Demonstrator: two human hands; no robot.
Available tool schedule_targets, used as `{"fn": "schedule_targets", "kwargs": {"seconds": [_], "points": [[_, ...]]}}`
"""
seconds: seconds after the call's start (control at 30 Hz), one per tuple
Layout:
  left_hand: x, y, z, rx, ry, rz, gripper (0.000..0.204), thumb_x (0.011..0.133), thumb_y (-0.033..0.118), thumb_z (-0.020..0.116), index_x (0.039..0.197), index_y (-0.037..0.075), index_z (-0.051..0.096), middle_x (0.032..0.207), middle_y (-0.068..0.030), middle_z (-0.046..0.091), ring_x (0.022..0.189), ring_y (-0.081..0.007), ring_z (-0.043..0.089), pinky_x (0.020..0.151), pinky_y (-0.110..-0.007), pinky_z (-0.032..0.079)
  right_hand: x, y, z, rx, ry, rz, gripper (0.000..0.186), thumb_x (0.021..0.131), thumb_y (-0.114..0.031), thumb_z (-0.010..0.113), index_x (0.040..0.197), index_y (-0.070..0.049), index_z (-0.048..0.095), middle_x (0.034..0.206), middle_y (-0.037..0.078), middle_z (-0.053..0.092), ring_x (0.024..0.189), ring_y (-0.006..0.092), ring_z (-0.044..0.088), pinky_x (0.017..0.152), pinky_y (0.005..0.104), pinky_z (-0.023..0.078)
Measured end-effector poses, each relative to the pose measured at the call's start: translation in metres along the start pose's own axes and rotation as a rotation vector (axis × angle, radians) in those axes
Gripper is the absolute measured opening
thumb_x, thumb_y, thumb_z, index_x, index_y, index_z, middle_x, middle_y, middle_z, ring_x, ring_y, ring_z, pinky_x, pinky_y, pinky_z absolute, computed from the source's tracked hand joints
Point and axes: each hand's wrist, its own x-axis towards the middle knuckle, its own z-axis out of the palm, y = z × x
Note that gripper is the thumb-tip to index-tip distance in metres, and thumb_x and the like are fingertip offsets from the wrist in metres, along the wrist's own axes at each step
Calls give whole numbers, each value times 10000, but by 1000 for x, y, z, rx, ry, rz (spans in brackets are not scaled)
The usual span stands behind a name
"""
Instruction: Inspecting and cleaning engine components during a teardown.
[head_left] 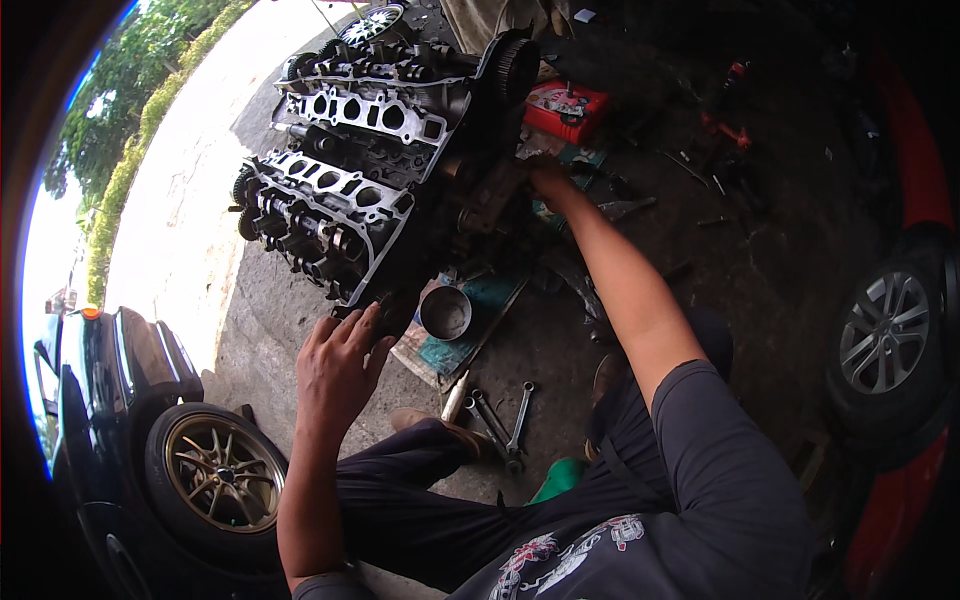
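A V-shaped engine with two bare metal cylinder heads, exposed camshafts and oval ports stands in front of me. My left hand rests on the near lower edge of the engine, its fingers stretched out and slightly apart. My right arm reaches forward to the dark side of the engine. There my right hand is beside the block, near a rusty-looking part; its fingers are lost in shadow. A toothed cam pulley sits at the far right of the engine.
Below the engine, a round metal tin stands on a colourful sheet. Several wrenches lie between my feet. A red case is beyond my right hand. A dark car's wheel stands left, a red car's wheel right.
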Motion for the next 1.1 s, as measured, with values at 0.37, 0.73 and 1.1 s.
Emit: {"fn": "schedule_targets", "kwargs": {"seconds": [0.37, 0.73, 1.1], "points": [[3, 2, 5, 14, 20, -5, 369, 881, 258, 702, 1193, 63, 674, 1094, -81, 717, 869, -252, 639, 799, -370, 522, 0, -7, -10, -316, 11, -19, 392, 938, -351, 596, 1017, 20, 695, 960, 207, 715, 944, 347, 683, 847, 449, 496], [5, 6, 7, 52, 17, -11, 356, 895, 249, 694, 1196, 61, 676, 1100, -102, 720, 890, -266, 659, 809, -378, 530, -2, -12, -15, -664, 38, -480, 344, 963, -309, 562, 1008, 7, 690, 924, 169, 707, 863, 286, 687, 803, 422, 508], [5, 4, 4, 39, -9, -61, 359, 907, 272, 684, 1202, 67, 676, 1109, -103, 720, 922, -264, 667, 812, -384, 536, 4, -9, -15, -735, -21, -519, 363, 942, -336, 578, 1024, -1, 689, 964, 202, 701, 938, 343, 681, 829, 437, 510]]}}
